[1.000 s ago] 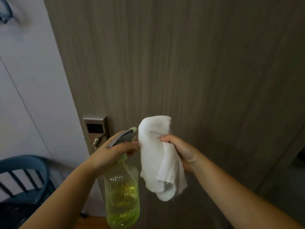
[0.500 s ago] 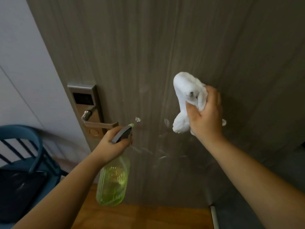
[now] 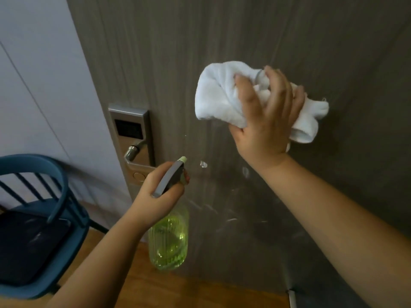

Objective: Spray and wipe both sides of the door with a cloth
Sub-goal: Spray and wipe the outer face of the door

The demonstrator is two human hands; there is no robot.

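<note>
A grey wood-grain door (image 3: 222,41) fills most of the view. My right hand (image 3: 266,121) presses a bunched white cloth (image 3: 215,96) flat against the door at mid height. Lower left, my left hand (image 3: 155,196) grips a green spray bottle (image 3: 169,241) by its grey trigger head, nozzle aimed at the door. Wet streaks and droplets (image 3: 222,210) glisten on the door below the cloth.
A silver electronic lock with a lever handle (image 3: 133,138) sits on the door's left edge, just above my left hand. A blue chair (image 3: 40,218) with a dark seat stands at the left beside a pale wall (image 3: 33,74). Wooden floor (image 3: 200,292) lies below.
My right hand has lifted the cloth from in front of the bottle up onto the door and slid it right. The bottle stays low; spray marks now show on the door.
</note>
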